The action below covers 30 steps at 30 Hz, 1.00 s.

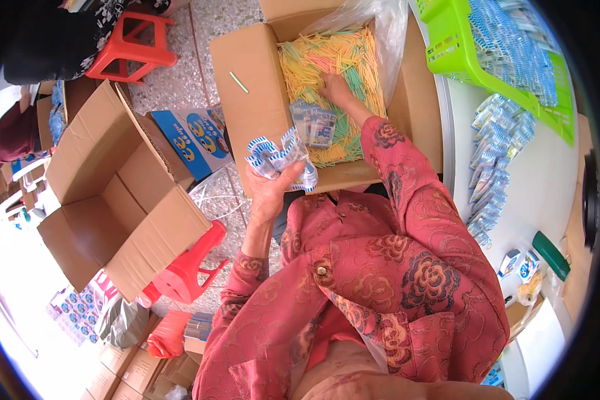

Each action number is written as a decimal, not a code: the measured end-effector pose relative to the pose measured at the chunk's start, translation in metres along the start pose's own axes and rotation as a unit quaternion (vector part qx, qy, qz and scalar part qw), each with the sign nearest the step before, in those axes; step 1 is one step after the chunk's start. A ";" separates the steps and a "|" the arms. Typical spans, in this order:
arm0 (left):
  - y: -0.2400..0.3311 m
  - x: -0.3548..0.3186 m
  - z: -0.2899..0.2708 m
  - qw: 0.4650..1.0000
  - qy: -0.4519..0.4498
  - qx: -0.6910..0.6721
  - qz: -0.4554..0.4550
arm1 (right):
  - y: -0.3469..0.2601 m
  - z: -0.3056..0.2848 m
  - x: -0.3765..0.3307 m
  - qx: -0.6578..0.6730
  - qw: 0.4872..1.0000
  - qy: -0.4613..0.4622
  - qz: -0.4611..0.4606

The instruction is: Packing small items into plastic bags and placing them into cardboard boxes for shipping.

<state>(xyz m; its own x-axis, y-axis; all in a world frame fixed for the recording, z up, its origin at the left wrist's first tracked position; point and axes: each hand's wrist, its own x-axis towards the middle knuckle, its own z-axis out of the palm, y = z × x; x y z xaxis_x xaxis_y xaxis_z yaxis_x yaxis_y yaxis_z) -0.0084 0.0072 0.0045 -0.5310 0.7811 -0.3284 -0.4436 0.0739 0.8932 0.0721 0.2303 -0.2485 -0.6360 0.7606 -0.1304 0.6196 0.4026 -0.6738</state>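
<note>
My left hand (pixel 271 187) grips a fanned bunch of small blue-and-white packets (pixel 280 157) over the near edge of an open cardboard box (pixel 247 80). My right hand (pixel 338 90) reaches into that box and rests on a heap of thin yellow, green and pink sticks (pixel 313 63), fingers spread on them. A few more packets (pixel 317 127) lie on the sticks just by my right wrist. A clear plastic liner (pixel 387 33) hangs over the box's far right side.
An empty open cardboard box (pixel 113 193) sits on a red plastic stool (pixel 187 270) at my left. A white table (pixel 547 187) at right carries a green basket (pixel 460 53) of packets and a loose row of packets (pixel 493 173). Another red stool (pixel 137 43) stands at the back.
</note>
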 end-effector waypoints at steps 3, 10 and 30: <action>0.000 -0.002 0.002 1.000 -0.006 -0.005 -0.002 | 0.001 -0.005 -0.003 0.001 0.999 0.041 -0.001; 0.002 -0.003 0.001 0.999 -0.029 -0.021 0.014 | -0.008 -0.062 -0.037 0.452 0.838 -0.211 0.222; 0.003 -0.037 0.012 0.985 -0.143 0.095 0.034 | -0.146 -0.205 -0.155 0.528 0.846 -0.063 -0.022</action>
<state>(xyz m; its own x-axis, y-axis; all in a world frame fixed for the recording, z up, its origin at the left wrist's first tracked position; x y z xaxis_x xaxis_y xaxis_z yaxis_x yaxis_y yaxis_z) 0.0186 -0.0140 0.0230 -0.3170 0.9290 -0.1907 -0.2570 0.1094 0.9602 0.1745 0.1583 0.0194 -0.7331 0.6693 -0.1209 -0.1201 -0.3024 -0.9456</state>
